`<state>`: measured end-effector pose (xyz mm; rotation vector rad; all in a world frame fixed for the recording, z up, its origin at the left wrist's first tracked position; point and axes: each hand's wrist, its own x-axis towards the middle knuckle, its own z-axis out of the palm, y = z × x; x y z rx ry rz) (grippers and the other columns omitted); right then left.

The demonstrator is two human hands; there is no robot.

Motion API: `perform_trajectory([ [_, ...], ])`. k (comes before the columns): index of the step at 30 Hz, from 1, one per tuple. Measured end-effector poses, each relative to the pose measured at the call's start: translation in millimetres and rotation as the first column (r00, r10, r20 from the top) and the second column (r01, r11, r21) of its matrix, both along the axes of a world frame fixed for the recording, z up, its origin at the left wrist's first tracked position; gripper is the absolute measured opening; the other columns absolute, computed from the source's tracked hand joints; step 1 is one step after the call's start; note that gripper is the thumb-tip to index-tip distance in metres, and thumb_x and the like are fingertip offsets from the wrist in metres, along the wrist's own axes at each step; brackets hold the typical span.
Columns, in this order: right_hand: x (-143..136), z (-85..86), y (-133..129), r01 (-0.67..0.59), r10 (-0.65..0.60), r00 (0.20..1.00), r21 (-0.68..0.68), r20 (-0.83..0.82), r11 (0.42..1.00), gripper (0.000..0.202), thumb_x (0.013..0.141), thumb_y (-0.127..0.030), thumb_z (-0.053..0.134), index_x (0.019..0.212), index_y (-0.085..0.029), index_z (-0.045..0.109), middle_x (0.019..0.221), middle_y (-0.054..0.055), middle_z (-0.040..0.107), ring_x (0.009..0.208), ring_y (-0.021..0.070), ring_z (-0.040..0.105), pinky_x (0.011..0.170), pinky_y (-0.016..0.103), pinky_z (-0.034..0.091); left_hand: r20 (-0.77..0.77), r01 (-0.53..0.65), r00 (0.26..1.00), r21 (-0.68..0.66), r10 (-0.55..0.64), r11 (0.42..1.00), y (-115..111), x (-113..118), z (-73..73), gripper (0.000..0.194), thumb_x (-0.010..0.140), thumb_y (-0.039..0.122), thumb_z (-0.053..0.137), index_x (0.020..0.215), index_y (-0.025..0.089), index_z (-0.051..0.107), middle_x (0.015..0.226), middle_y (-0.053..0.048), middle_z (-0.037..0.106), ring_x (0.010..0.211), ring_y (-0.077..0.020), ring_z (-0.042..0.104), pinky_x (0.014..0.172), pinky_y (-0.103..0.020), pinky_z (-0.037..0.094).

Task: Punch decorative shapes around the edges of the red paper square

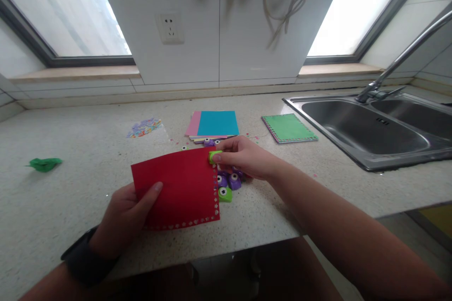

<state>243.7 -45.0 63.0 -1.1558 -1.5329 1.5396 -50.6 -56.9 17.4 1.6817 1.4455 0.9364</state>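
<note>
A red sheet of paper (176, 188) is held up above the counter, with small punched shapes along its right and bottom edges. My left hand (129, 214) grips its left side, thumb on top and fingers hidden beneath. My right hand (240, 155) pinches a small green craft punch (213, 157) at the sheet's upper right edge. Below that hand, partly covered by the sheet, lie several purple punches (234, 180) and another green punch (225, 194). More purple punches (209, 142) show behind the sheet's top edge.
Stacked blue (219, 123) and pink sheets (194, 124) lie behind the red one. Green punched sheets (290, 127) rest near the metal sink (356, 122). Colourful paper bits (144, 127) and a green leaf-like item (45, 164) are on the left. The counter's front edge is close.
</note>
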Motion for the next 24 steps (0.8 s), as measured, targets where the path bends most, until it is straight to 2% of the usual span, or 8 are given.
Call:
perform_trajectory([
  [24,-1.3,-2.8,1.0,-0.017,0.017,1.000,0.018,-0.002,1.000,0.033,0.083,-0.047,0.077,0.080,-0.016,0.067,0.058,-0.004,0.057,0.046,0.0062,0.047,0.041,0.019,0.034,0.014,0.005,1.000,-0.013,-0.005,1.000,-1.0,0.7,1.5,0.035,0.081,0.058,0.067,0.075,0.025,0.076,0.077,-0.002,0.081,0.066,-0.0244,0.073,0.057,-0.028,0.059],
])
